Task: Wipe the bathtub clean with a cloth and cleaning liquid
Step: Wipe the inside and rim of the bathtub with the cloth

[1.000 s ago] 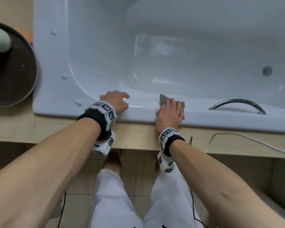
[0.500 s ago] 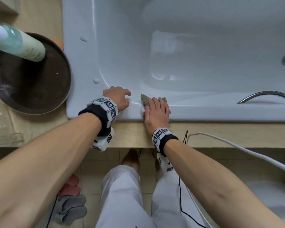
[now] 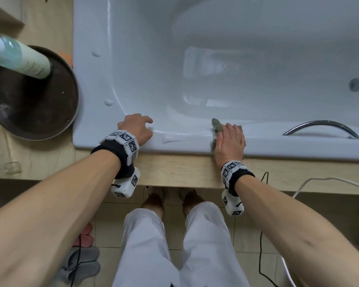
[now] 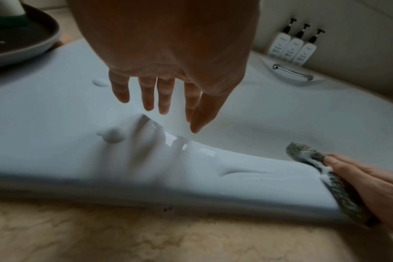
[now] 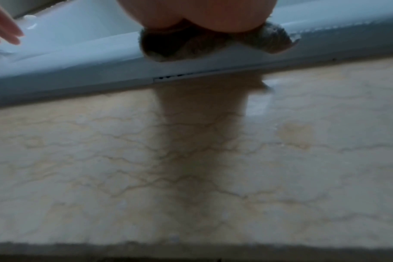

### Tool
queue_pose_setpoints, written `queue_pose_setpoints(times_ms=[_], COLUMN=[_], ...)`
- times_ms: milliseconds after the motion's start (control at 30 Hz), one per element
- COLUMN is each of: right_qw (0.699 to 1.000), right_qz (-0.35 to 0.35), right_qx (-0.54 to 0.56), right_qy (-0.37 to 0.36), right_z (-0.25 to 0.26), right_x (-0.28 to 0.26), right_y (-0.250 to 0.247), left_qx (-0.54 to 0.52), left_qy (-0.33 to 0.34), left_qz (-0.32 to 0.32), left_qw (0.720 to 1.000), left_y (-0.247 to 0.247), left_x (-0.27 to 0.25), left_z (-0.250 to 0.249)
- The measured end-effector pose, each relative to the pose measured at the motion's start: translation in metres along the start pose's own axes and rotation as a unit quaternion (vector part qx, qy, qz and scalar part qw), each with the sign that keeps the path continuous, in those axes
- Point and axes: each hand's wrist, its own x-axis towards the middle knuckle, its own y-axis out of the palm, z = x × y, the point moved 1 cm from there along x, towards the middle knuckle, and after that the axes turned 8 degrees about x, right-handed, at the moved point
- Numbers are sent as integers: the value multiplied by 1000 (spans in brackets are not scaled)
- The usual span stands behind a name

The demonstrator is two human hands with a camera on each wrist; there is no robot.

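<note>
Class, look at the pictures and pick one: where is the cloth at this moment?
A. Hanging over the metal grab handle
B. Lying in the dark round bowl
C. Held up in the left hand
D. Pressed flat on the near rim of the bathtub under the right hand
D: the right hand lies flat, fingers straight, on the cloth, pressing it on the bathtub rim; the left hand holds nothing.

we wear a black band [image 3: 112, 150] on each wrist with white blocks [image 3: 125, 186] bearing black square codes, thin black cords [image 3: 261, 224], bare forearms, white trousers [image 3: 207, 245].
</note>
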Motion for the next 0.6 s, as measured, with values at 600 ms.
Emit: queue_pose_setpoints(times_ms=[600], right_qw=[992], right_qz=[120], right_qx=[28], right_qy=[22], right_z=[107], right_x=[-37], right_y=[38], left_qx=[-63], left_qy=[-36], left_qz=[-4], left_qw=[997], left_y=[7], left_x=[-17], left_z=[129])
